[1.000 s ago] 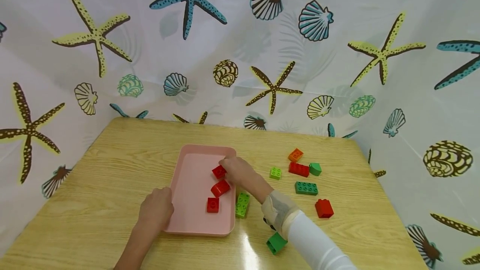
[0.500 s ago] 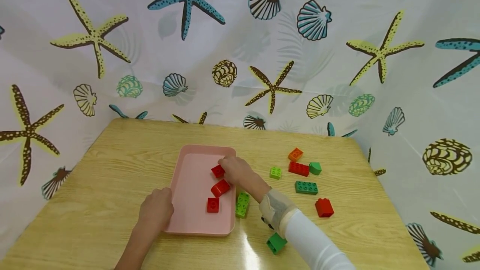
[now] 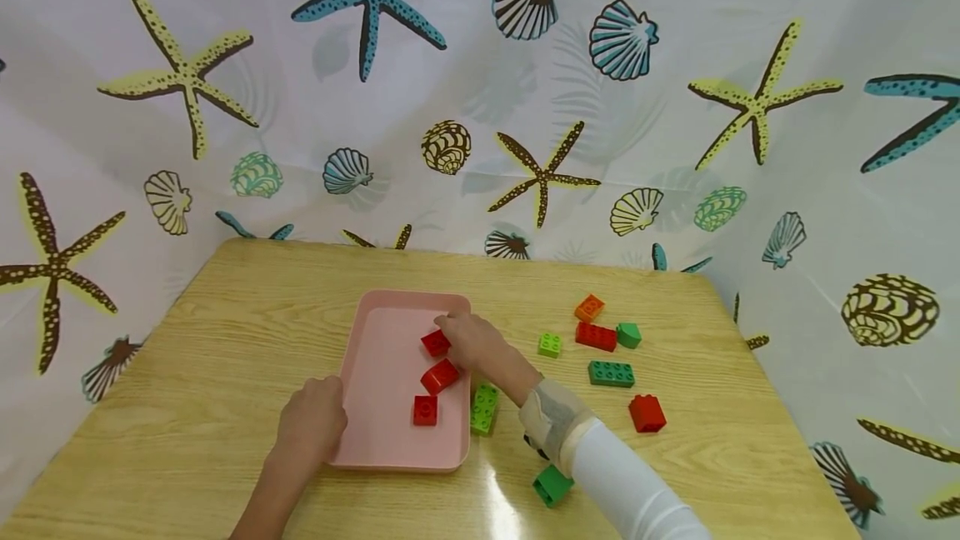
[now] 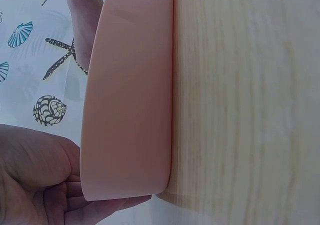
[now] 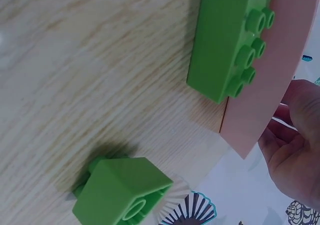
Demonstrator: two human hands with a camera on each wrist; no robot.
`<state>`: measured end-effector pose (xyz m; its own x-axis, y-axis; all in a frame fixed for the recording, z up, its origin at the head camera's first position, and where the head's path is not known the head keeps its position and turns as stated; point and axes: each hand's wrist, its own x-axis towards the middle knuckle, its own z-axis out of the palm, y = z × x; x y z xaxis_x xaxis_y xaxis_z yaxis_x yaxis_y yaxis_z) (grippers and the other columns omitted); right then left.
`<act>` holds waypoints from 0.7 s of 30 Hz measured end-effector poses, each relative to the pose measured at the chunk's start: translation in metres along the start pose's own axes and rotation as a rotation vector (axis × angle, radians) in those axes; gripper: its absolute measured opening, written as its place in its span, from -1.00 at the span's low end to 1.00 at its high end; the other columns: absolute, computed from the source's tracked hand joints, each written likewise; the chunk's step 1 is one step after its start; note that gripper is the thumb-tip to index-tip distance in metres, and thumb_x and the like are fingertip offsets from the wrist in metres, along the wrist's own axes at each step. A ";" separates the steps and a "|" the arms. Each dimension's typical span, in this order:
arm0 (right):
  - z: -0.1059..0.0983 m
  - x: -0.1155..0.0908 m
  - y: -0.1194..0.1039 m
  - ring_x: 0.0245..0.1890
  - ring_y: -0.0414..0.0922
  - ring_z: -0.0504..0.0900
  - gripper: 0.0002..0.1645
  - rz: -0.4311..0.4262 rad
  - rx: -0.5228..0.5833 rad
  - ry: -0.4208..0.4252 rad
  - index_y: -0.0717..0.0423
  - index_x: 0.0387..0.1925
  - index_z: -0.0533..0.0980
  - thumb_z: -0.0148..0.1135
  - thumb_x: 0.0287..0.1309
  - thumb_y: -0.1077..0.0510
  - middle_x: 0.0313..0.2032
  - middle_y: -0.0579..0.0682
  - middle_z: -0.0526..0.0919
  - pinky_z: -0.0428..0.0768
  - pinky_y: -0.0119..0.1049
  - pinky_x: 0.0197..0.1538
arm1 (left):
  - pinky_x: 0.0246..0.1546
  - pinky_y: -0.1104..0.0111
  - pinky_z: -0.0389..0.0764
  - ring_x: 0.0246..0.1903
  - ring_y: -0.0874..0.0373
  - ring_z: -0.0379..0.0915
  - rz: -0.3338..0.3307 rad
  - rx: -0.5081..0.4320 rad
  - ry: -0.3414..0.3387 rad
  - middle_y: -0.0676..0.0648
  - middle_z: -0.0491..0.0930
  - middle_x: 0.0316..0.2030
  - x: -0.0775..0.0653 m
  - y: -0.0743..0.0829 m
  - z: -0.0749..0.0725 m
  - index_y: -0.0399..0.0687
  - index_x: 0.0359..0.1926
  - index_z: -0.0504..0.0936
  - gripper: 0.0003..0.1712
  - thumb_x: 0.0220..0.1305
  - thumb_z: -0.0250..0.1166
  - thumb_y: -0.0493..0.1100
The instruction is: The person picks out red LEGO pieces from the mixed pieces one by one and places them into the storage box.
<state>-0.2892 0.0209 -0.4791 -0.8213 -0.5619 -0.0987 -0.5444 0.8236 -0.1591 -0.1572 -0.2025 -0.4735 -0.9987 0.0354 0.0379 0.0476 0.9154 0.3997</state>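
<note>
A shallow pink tray [image 3: 378, 390] lies on the wooden table. My left hand [image 3: 313, 417] grips its left side; in the left wrist view, the fingers of that hand [image 4: 47, 180] lie against the outer wall by a corner. Over the right rim reaches my right hand [image 3: 480, 350], its fingers pinching a red toy brick [image 3: 435, 343] low inside the tray. In the right wrist view, the tray wall hides the brick, while the right hand [image 5: 295, 140] shows with curled fingers. Nearer me in the tray sit a curved red brick [image 3: 439, 376] and a square red brick [image 3: 425, 410].
A light green brick [image 3: 483, 408] lies along the tray's right wall. Under my right forearm is a green brick [image 3: 553, 486]. Farther right lie a small lime brick [image 3: 550, 345], a long red one [image 3: 596, 337], an orange one [image 3: 589, 307], and several other green and red bricks.
My right hand and the red brick at its fingers have shifted very slightly to the left. My left hand stays at the tray, and the head view has turned a little.
</note>
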 end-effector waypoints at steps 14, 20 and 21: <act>-0.006 -0.006 0.006 -0.21 -0.12 0.55 -0.42 -0.022 0.077 0.009 0.16 0.29 0.43 0.24 0.22 0.29 0.13 0.05 0.56 0.57 -0.33 -0.08 | -0.62 0.10 0.50 -0.61 -0.05 0.45 -0.015 -0.006 -0.017 -0.29 0.51 -0.57 0.000 0.000 0.000 -0.37 -0.48 0.47 -0.90 0.13 0.16 -0.52; -0.012 -0.012 0.012 -0.05 -0.10 0.59 -0.36 -0.019 0.111 0.016 0.15 0.35 0.35 0.27 0.27 0.25 0.22 0.05 0.50 0.53 -0.24 0.11 | -0.63 0.07 0.50 -0.60 -0.10 0.48 -0.011 0.001 -0.006 -0.31 0.51 -0.56 0.000 0.000 0.001 -0.36 -0.49 0.46 -0.89 0.12 0.17 -0.51; -0.013 -0.013 0.013 -0.01 -0.08 0.60 -0.38 -0.029 0.112 0.024 0.16 0.35 0.36 0.27 0.28 0.24 0.23 0.06 0.50 0.52 -0.23 0.13 | -0.62 0.06 0.50 -0.60 -0.11 0.49 -0.010 0.001 -0.006 -0.31 0.51 -0.56 -0.001 0.001 0.001 -0.36 -0.49 0.46 -0.90 0.12 0.17 -0.51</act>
<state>-0.2874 0.0401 -0.4670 -0.8102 -0.5820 -0.0691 -0.5463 0.7927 -0.2706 -0.1566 -0.2017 -0.4741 -0.9992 0.0284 0.0278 0.0372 0.9162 0.3991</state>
